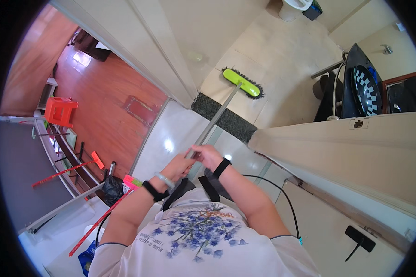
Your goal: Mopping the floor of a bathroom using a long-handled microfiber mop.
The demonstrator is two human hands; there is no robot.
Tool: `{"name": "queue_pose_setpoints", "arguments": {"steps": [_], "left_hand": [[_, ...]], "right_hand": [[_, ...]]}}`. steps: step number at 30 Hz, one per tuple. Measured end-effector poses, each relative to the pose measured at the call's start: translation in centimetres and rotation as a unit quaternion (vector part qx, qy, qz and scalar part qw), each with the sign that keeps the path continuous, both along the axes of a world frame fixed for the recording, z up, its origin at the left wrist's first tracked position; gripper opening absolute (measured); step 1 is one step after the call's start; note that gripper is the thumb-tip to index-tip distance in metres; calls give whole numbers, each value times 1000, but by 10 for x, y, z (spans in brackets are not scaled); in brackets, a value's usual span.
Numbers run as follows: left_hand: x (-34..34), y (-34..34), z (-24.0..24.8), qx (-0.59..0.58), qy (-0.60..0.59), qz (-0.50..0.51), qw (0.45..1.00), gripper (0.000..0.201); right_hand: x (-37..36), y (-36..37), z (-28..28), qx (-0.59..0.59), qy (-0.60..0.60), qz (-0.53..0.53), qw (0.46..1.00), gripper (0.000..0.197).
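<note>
Pale bathroom floor past dark doorsill. Green fringed mop head sits there, ahead-right of us, crosswise to gray pole. Our left hand, right hand grip pole; right nearer mop head.

A white shirt with short sleeves is worn, its cuffs edged in dark blue. It is printed with a spray of blue flowers, topped by orange script and flanked by small dark lettering. The left wrist is circled by a black strap and a pale bangle, the right by a matching strap. Dark legwear is partly seen.
</note>
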State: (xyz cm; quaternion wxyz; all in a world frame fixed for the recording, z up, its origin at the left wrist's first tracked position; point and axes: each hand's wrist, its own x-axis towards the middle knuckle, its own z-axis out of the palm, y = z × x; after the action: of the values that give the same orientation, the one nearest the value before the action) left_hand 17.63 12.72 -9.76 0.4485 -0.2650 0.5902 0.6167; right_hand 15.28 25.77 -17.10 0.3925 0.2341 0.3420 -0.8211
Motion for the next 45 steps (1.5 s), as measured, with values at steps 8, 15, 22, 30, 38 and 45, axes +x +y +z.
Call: {"name": "queue_pose_setpoints", "arguments": {"steps": [8,15,22,30,38,45], "left_hand": [[85,-45,71,-34,-87,75,993,10],[52,-33,58,5,-112,69,991,10],[6,0,24,-9,-82,41,996,11],[-51,31,-37,-1,-18,19,1000,13],[0,-16,-28,30,-19,59,998,15],[84,-75,35,15,-110,86,990,15]], "right_hand": [[50,-41,27,-204,-91,243,944,20],[31,-31,12,-142,-82,210,964,14],[7,-3,-5,-50,-20,96,994,22],[-23,15,-12,44,29,-7,999,20],[0,-16,-5,24,35,80,996,16],[51,-70,10,-173,-73,301,935,18]]}}
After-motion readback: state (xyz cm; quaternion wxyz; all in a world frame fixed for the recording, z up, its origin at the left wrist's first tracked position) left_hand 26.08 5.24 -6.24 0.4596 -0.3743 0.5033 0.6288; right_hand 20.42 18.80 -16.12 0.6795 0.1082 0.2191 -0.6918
